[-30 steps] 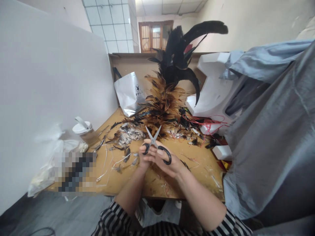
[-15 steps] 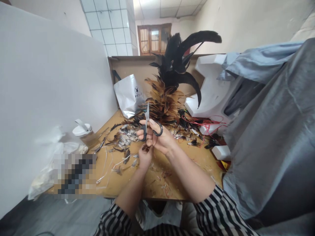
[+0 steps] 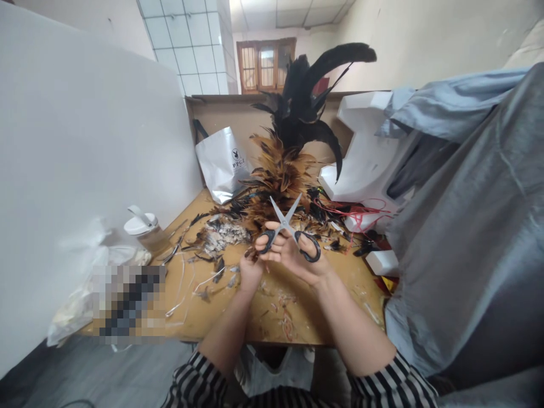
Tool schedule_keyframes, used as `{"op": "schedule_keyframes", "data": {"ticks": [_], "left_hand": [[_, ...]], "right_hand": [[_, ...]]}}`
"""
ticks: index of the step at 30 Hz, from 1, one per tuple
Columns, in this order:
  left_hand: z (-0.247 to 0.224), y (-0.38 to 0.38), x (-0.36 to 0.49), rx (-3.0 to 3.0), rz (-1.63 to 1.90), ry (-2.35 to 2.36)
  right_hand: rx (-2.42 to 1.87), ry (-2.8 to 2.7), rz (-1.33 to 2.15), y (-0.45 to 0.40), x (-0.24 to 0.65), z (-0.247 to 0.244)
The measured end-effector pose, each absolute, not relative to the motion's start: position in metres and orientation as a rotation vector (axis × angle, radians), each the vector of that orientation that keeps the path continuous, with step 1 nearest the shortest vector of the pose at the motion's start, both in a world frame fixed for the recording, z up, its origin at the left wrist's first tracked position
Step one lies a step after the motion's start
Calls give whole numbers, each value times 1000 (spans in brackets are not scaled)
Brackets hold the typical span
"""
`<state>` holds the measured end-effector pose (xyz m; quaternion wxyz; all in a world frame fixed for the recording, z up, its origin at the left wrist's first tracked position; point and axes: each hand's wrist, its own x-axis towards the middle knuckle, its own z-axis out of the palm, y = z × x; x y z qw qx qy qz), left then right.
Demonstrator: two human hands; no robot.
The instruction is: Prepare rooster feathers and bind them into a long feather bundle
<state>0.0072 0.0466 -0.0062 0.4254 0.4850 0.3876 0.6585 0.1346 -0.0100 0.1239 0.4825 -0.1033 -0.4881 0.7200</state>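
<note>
Spreading across the middle of the view, the scuffed tan surface (image 3: 352, 283) has a grey cloth (image 3: 471, 238) hanging in soft, heavy folds along its right side. Two bare forearms (image 3: 348, 323) slant forward and inward over it from loose striped sleeves (image 3: 199, 379), bringing the hands close together near the middle. Beyond them rises a tall plume (image 3: 284, 170), glossy black with sickle-shaped feathers at the top, bushy and golden brown lower down. Right of it stands smooth white foam (image 3: 369, 116) with a curved edge; left of it, a crinkled silver bag (image 3: 216, 164) tilts sideways. The right hand (image 3: 301, 258) is turned palm up, thumb at one black loop and fingers curled through the other, holding the scissors (image 3: 284, 224); their slim, straight metal blades stand wide apart in a V, pointing away from the person, in line with the plume's lower feathers. The left hand (image 3: 250, 275) is just beside and slightly lower, its fingers folded in and partly hidden. Matted pale fluff (image 3: 223, 235) lies farther left, thin red cord (image 3: 369, 212) loops beside the foam, and wispy loose feathers (image 3: 219, 269) dot the surface. Closed between the left fingers is a dark brown tuft (image 3: 250, 255), its details unclear.
</note>
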Motion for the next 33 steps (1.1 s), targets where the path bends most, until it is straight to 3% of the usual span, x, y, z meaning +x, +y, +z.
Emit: {"op": "schedule_keyframes", "data": {"ticks": [9,33], "left_hand": [[-3,47,8,1146,1669,1047],[-20,55,7,1142,1665,973]], "right_hand": [[-387,-1180,1685,15,130,173],[-513,-1287,1513,33,107,217]]}}
